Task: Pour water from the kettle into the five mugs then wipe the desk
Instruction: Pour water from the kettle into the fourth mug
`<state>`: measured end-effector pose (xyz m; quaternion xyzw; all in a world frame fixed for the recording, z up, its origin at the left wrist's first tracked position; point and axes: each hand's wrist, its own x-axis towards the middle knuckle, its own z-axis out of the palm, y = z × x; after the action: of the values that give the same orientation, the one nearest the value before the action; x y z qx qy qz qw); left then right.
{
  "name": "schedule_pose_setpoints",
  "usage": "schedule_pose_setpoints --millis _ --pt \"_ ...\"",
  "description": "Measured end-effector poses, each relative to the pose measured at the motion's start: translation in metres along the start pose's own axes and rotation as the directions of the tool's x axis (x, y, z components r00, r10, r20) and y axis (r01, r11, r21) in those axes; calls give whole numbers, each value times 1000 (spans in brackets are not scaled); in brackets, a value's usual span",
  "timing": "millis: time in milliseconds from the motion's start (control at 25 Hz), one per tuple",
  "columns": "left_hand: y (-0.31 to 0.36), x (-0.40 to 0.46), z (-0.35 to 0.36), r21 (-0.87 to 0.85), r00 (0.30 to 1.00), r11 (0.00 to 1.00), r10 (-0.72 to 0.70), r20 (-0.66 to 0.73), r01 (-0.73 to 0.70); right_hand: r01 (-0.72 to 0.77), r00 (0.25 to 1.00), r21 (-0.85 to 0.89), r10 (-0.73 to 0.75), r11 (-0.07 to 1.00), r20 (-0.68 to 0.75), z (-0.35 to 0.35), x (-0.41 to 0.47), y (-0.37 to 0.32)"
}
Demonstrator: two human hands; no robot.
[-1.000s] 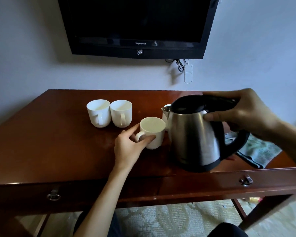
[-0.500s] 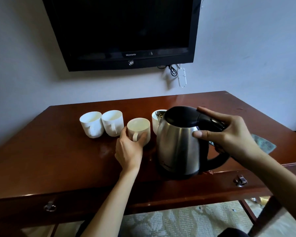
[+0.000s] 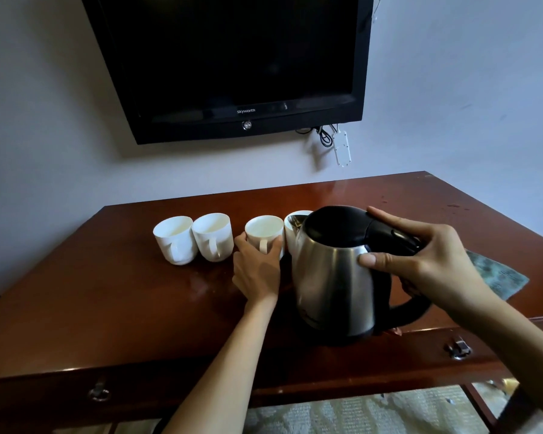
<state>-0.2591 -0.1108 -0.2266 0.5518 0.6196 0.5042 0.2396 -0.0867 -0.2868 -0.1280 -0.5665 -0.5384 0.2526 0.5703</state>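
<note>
Left hand [image 3: 257, 270] wraps the third mug [image 3: 264, 234], thumb and fingers curled round its sides near the handle, mug sitting on the surface [image 3: 107, 308]. Right hand [image 3: 427, 264] grips the kettle [image 3: 336, 277]: fingers over the black lid and handle top, thumb pressed on the steel body. Kettle stands upright on the surface at about 4 o'clock of the held mug, its base near the front edge.

Mugs: two white ones, mug 1 [image 3: 173, 238] and mug 2 [image 3: 213, 234], touch each other at 9 o'clock of the held mug. A fourth mug [image 3: 292, 220] sits just behind the kettle's spout side, mostly hidden. The fifth isn't visible (probably behind the kettle, can't tell). Water levels inside are unclear in this light.

A cloth [image 3: 496, 274] lies at 3 o'clock of the kettle, partly under the right wrist, handy for the wipe.

Step in hand, as I judge it: lining up a mug for a pour. To do it well:
- shift the right hand down onto the handle loop proper; the lid-top hold gives poor tilt control
- keep the left hand steadying the mug low, fingers clear of the rim
- lift the kettle, bring the spout over the mug centre, tilt slowly
- watch the fourth mug, it's close enough to get knocked or splashed

Risk: dribble down the steel body onto the surface.
</note>
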Motion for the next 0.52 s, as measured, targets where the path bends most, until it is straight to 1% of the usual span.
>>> schedule_pose_setpoints --millis 120,160,240,280,320,400,520 --pt "-2 0 -10 21 1000 1000 3 6 -3 -7 1000 13 7 1000 -3 0 0 0" --pt "-5 -2 -17 17 999 1000 20 -27 -20 -6 1000 22 6 1000 -3 1 0 0" --pt "-12 -4 -36 -28 988 998 49 -148 -54 -10 1000 38 10 999 -5 0 -1 -1" --pt "-16 -1 -45 -69 977 997 25 -211 -40 -8 1000 36 8 999 -6 0 -1 -1" --pt "-19 5 -53 -104 970 995 -23 -243 -3 -8 1000 28 8 1000 -5 0 0 -1" --pt "-22 16 -60 -110 963 988 -130 -236 106 -11 1000 22 11 1000 1 1 0 -1" --pt "-25 27 -53 -101 967 980 -186 -175 170 -27 1000 35 27 999 14 0 -2 -2"
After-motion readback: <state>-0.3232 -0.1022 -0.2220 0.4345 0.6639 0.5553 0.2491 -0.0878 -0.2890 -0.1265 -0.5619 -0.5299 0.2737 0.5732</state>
